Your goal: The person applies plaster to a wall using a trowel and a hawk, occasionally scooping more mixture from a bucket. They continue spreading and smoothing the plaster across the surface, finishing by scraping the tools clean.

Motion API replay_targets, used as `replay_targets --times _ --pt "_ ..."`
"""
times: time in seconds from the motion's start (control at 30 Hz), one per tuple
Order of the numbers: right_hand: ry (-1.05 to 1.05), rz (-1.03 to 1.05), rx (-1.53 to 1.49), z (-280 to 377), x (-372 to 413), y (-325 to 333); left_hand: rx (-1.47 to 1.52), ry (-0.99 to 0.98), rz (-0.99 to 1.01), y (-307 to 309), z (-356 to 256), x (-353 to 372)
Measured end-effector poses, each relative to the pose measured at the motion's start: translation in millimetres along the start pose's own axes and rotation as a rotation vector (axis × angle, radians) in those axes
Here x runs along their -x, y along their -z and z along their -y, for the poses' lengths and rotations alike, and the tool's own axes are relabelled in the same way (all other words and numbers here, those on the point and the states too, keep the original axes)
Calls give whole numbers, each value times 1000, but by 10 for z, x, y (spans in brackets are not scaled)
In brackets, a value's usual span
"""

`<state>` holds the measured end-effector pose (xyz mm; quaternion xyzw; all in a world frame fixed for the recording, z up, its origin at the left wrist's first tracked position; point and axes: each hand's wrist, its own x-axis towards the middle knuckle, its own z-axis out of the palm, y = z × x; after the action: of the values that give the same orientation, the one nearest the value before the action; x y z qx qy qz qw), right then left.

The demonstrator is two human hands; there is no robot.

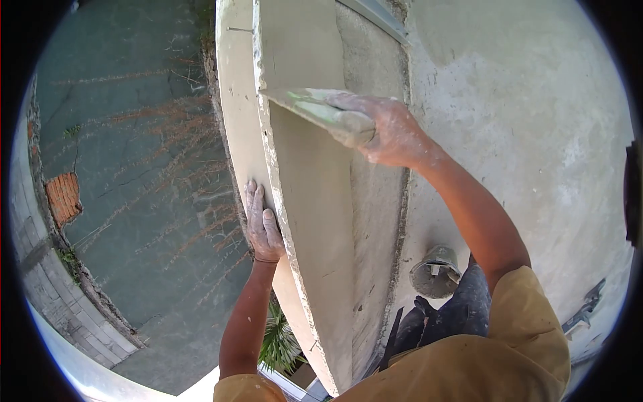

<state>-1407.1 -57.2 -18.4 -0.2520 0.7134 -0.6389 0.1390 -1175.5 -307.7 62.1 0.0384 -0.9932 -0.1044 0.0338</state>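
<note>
A plaster-smeared hand float [305, 109], with some green showing, is gripped in my right hand [395, 130]. Its far tip reaches the pale, rough edge of a plastered wall [305, 171]; the rest overlaps the wall's smooth inner face. Across the edge, my left hand [262, 224] lies on the wall's outer side with fingers stretched out and holds nothing. Whitish plaster dust coats both hands. A nail [239, 29] sticks out of the outer face near the top.
A bucket [435, 273] stands on the grey floor [509, 154] beside my legs. Outside the wall, far below, lies dark greenish ground [140, 254] with reddish trailing growth. A metal strip [378, 19] rests at the top, and a spiky plant [282, 338] grows below my left arm.
</note>
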Motion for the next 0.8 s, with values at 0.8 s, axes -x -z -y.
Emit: replay_targets --times 0.8 --pt "-33 43 -209 187 2217 -1178 56 64 14 -13 14 10"
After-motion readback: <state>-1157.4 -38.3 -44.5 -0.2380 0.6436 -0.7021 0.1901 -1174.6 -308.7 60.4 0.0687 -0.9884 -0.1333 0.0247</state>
